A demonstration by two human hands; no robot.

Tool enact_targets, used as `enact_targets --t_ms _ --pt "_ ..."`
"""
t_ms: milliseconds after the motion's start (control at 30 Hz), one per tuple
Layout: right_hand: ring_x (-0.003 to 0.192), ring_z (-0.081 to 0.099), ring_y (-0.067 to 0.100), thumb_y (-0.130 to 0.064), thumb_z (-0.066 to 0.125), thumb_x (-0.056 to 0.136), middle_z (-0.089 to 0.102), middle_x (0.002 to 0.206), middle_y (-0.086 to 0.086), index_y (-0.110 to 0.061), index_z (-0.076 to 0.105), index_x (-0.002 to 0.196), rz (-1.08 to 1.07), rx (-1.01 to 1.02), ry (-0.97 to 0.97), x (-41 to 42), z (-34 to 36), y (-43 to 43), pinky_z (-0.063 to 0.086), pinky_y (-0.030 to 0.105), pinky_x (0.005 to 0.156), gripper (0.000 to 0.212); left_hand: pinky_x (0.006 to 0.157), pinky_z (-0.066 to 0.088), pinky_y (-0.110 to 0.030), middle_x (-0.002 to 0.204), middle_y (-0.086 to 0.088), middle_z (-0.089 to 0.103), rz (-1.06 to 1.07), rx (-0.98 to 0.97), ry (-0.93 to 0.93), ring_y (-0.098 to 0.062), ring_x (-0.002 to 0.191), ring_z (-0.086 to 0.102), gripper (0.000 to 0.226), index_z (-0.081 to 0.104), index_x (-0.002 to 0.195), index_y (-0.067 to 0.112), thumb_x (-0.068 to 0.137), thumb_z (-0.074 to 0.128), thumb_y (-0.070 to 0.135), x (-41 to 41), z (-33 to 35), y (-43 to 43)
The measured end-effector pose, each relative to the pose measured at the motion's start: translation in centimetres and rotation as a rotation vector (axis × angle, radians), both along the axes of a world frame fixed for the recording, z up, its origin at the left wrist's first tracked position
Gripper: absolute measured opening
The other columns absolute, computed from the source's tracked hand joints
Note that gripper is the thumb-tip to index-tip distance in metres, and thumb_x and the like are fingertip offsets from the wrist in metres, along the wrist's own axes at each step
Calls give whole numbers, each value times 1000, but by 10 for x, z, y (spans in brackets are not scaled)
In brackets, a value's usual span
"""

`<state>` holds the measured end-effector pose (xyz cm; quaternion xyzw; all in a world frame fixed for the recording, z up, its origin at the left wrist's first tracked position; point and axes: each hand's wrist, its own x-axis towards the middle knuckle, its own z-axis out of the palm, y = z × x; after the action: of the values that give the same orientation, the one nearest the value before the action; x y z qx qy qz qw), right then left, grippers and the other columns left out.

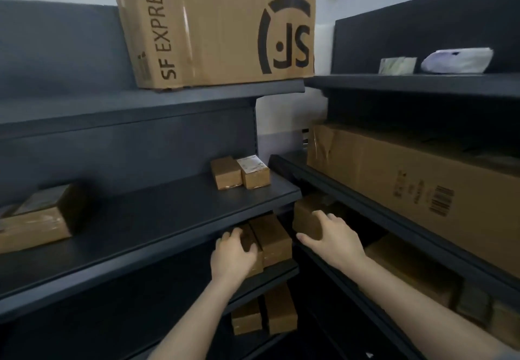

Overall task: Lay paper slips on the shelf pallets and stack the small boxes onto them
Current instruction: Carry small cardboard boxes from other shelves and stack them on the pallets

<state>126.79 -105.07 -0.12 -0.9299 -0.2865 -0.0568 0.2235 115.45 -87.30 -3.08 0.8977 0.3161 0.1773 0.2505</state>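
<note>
My left hand (235,255) grips a small brown box (249,240) on the lower left shelf, pressed against a second small box (271,240) standing to its right. My right hand (332,240) holds another small brown box (308,219) in the corner under the right shelf edge. Two small boxes (239,172), one with a white label, stand at the right end of the middle shelf (168,219). Two more small boxes (264,314) stand on the shelf below. No paper slip shows.
A large SF Express carton (216,24) sits on the top left shelf. A long carton (408,174) fills the right shelf, with more cartons (416,272) beneath it. A taped box (36,219) lies at the middle shelf's left. A white bag (458,60) rests top right.
</note>
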Motion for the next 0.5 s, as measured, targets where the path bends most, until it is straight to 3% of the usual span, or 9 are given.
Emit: enact_targets --t_ms 500 --pt "123 44 22 -58 52 86 47 135 5 -22 33 143 88 -38 151 125 -112 111 48 36 92 70 99 44 -38 138 -5 46 114 -26 174 -26 127 41 51 44 136 24 89 50 43 121 -117 84"
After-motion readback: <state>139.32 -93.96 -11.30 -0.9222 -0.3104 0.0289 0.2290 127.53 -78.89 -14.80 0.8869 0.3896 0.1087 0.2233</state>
